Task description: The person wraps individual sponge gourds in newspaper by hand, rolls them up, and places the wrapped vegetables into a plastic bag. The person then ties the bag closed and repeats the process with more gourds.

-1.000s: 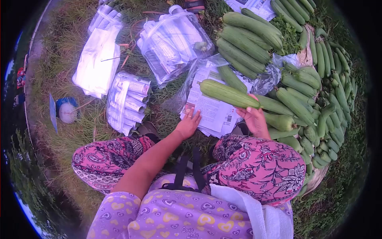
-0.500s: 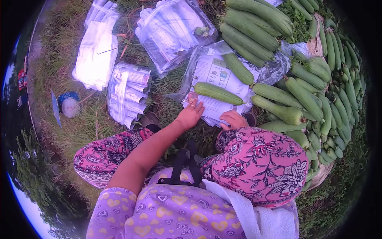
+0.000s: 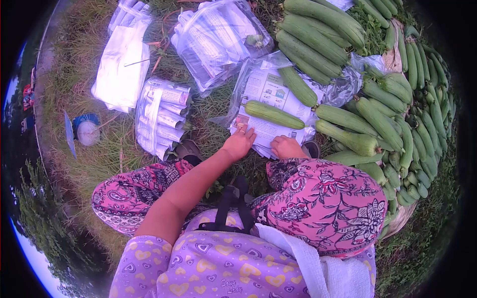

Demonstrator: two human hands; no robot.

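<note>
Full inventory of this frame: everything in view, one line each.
gourd: one, green, lying on the sheets
sheets: stack, white printed, on grass, centre
gourd pile: many, green, right and top
clear bag: one, holding white rolls, top centre
roll bundle: one, white, left of sheets
white bag: one, top left
round thing: one, blue-white, far left
left hand: one, flat on sheets' near edge
right hand: one, on sheets beside it, fingers curled
</note>
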